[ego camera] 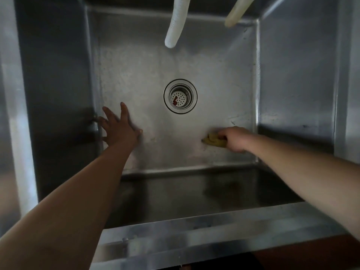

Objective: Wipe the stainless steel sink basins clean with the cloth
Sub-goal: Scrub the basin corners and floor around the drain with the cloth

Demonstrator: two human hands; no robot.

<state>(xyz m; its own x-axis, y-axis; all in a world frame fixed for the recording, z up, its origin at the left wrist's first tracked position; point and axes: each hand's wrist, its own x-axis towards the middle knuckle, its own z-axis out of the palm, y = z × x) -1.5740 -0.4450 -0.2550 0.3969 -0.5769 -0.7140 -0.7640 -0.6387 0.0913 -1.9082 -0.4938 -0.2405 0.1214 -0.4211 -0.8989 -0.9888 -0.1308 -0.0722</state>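
A deep stainless steel sink basin fills the view, with a round strainer drain in the middle of its floor. My right hand grips a crumpled yellow-green cloth and holds it against the basin floor near the front right corner. My left hand is spread with straight fingers at the front left of the floor, close to the left wall; it holds nothing.
Two pale hoses hang over the back of the basin, one white and one cream. A small red scrap lies in the strainer. Steel walls rise on the left and right; the front rim runs below my arms.
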